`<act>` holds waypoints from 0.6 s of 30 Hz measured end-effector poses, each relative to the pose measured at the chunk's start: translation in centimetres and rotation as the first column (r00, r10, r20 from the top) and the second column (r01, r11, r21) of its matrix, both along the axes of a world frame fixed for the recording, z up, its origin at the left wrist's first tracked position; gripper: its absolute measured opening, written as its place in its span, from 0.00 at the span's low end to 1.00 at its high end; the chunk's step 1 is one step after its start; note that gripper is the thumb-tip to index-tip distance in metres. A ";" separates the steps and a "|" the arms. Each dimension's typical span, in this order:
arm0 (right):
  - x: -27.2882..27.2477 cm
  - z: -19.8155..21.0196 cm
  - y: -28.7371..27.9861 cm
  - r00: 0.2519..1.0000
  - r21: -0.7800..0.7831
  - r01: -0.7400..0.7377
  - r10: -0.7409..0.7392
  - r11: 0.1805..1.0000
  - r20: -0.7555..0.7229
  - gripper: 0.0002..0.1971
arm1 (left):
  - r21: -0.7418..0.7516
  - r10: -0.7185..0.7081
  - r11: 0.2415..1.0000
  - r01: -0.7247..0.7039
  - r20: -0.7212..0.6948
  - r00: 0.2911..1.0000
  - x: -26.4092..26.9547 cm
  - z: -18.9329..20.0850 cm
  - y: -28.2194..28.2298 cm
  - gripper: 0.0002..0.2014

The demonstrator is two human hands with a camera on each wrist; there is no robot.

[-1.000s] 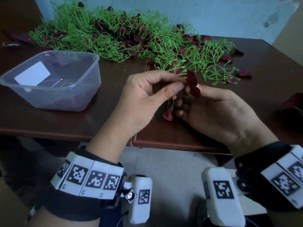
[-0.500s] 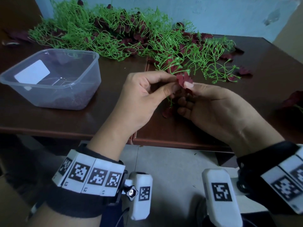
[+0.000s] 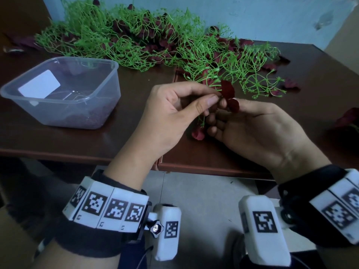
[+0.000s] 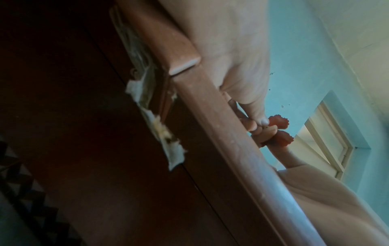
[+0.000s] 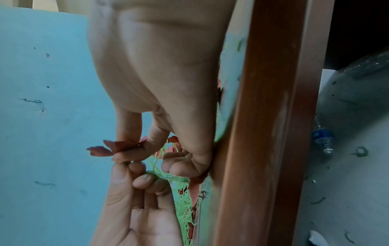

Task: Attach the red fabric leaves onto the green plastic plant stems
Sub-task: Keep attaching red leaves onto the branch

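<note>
My left hand (image 3: 174, 111) is pinching a green stem (image 3: 202, 120) between thumb and forefinger, while my right hand (image 3: 258, 129) is pinching a red leaf (image 3: 229, 94) against its tip. The stem pile (image 3: 155, 45) is lying at twelve o'clock on the tabletop (image 3: 136, 117), a clear tub (image 3: 60, 92) at nine o'clock.

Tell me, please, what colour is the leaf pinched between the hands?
Dark red leaf, clearest in the head view.

right hand (image 5: 160, 79) pinching red leaf (image 5: 109, 147), stem (image 5: 162, 174) perhaps attached
</note>
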State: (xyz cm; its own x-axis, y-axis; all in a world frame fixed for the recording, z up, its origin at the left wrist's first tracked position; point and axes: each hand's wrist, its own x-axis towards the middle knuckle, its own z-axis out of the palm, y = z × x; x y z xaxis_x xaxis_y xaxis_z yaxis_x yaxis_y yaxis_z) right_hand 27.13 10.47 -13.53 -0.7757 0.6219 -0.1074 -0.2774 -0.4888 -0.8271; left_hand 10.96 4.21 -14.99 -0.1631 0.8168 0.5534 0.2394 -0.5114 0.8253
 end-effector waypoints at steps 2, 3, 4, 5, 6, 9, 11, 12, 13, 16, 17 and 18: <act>0.0 -0.1 0.1 1.000 0.001 -0.007 0.007 1.000 -0.001 0.13 | 0.003 -0.006 1.000 0.006 -0.004 1.000 0.0 0.0 0.0 0.06; 0.1 -0.1 0.1 1.000 0.002 -0.009 0.009 1.000 -0.002 0.13 | 0.003 -0.010 1.000 0.010 -0.004 1.000 0.0 0.0 0.0 0.06; 0.1 -0.1 0.1 1.000 0.003 -0.011 0.011 1.000 -0.003 0.13 | 0.001 -0.015 1.000 0.015 0.000 1.000 0.1 0.0 -0.1 0.06; 0.1 -0.1 0.2 1.000 0.003 -0.013 0.013 1.000 -0.004 0.13 | -0.002 -0.020 1.000 0.020 0.009 1.000 0.1 0.0 -0.1 0.06; 0.1 0.0 0.1 1.000 0.004 -0.017 0.017 1.000 -0.006 0.13 | -0.003 -0.024 1.000 0.024 0.020 1.000 0.1 0.0 -0.1 0.06; 0.2 0.0 0.1 1.000 0.006 -0.024 0.024 1.000 -0.010 0.14 | -0.001 -0.026 1.000 0.027 0.030 0.999 0.1 0.0 -0.1 0.08; 0.1 0.0 0.1 1.000 -0.005 -0.003 0.003 1.000 -0.012 0.14 | -0.001 -0.038 0.999 0.039 0.020 0.999 0.0 0.1 -0.1 0.09; 0.1 0.0 0.0 1.000 -0.012 0.009 -0.010 1.000 -0.014 0.13 | -0.001 -0.042 0.999 0.042 0.015 0.999 0.0 0.1 -0.1 0.09; 0.0 -0.1 0.0 1.000 -0.016 0.019 -0.019 1.000 -0.015 0.14 | -0.001 -0.042 0.999 0.042 0.010 0.999 0.0 0.1 -0.1 0.08; 0.0 -0.1 0.0 0.999 -0.016 0.028 -0.028 0.999 -0.018 0.14 | 0.001 -0.035 0.999 0.035 -0.007 0.999 0.0 0.1 -0.1 0.07; 0.0 -0.1 0.0 0.999 -0.013 0.029 -0.030 0.999 -0.021 0.14 | 0.001 -0.031 1.000 0.031 -0.010 0.999 0.0 0.1 -0.1 0.07; 0.0 -0.1 -0.1 0.999 -0.007 0.030 -0.030 1.000 -0.022 0.14 | 0.000 -0.029 1.000 0.029 -0.012 1.000 0.0 0.0 0.0 0.07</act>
